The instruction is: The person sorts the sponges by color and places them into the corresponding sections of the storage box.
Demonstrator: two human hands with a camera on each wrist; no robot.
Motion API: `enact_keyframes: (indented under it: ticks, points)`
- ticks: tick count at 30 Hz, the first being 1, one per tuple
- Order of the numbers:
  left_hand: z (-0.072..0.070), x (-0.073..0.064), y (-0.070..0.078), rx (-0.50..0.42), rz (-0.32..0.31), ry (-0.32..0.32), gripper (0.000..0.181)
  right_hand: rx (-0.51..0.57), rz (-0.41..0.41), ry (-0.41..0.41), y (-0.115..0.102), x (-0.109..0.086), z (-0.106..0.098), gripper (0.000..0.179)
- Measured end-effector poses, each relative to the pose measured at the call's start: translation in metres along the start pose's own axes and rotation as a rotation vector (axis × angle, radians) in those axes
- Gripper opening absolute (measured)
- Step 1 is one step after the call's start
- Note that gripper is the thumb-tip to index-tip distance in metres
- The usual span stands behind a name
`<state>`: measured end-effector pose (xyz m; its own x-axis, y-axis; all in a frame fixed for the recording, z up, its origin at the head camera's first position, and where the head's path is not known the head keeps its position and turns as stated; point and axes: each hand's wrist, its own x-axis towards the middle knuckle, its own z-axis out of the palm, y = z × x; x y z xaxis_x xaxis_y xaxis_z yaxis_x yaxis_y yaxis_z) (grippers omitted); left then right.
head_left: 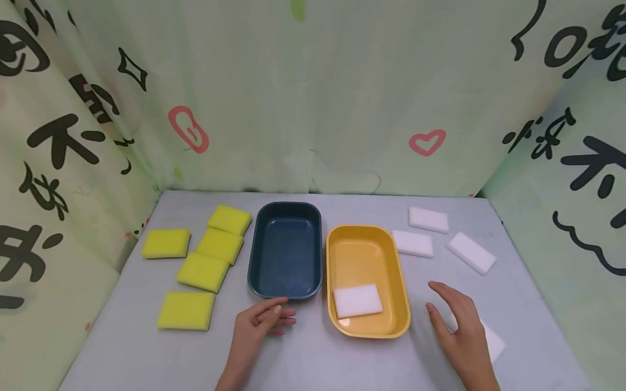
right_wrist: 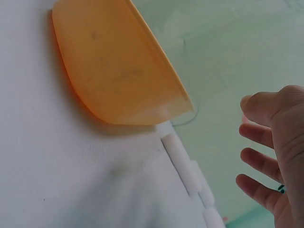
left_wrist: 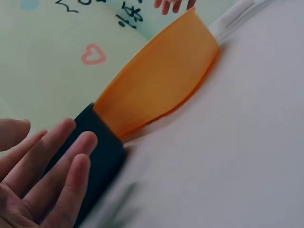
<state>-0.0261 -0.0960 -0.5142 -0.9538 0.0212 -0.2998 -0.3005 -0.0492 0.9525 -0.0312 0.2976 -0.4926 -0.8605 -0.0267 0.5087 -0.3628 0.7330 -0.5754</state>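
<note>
My left hand is at the near end of a dark blue tray, its fingers relaxed and holding nothing. In the left wrist view its fingers overlap the tray's wall. To the right, my right hand hovers with thumb and fingers apart and nothing between them. Partly hidden beneath it lies a white sponge. Between the hands stands a yellow tray with one white sponge lying flat inside at its near end. The blue tray has nothing in it.
Several yellow sponges lie left of the blue tray, some overlapping in a row. More white sponges lie right of the yellow tray, toward the back. A printed curtain encloses the table's back and sides.
</note>
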Motion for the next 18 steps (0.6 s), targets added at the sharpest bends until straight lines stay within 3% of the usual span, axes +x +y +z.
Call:
enact_keyframes:
  ticks: [3,8,13,18]
  points:
    - [0.005,0.002,-0.003,-0.029,-0.036,-0.105,0.042,-0.017,0.023,0.01,0.004,-0.003,-0.005,0.056]
    - [0.012,0.004,-0.002,-0.113,-0.119,-0.198,0.051,-0.024,0.007,0.045,0.008,-0.008,-0.012,0.059]
    - [0.02,0.006,0.0,-0.221,-0.216,-0.25,0.059,-0.053,0.002,0.063,0.017,-0.013,-0.017,0.061]
    - [0.031,0.007,-0.002,-0.31,-0.254,-0.249,0.06,-0.049,-0.066,0.078,0.033,-0.017,-0.02,0.054]
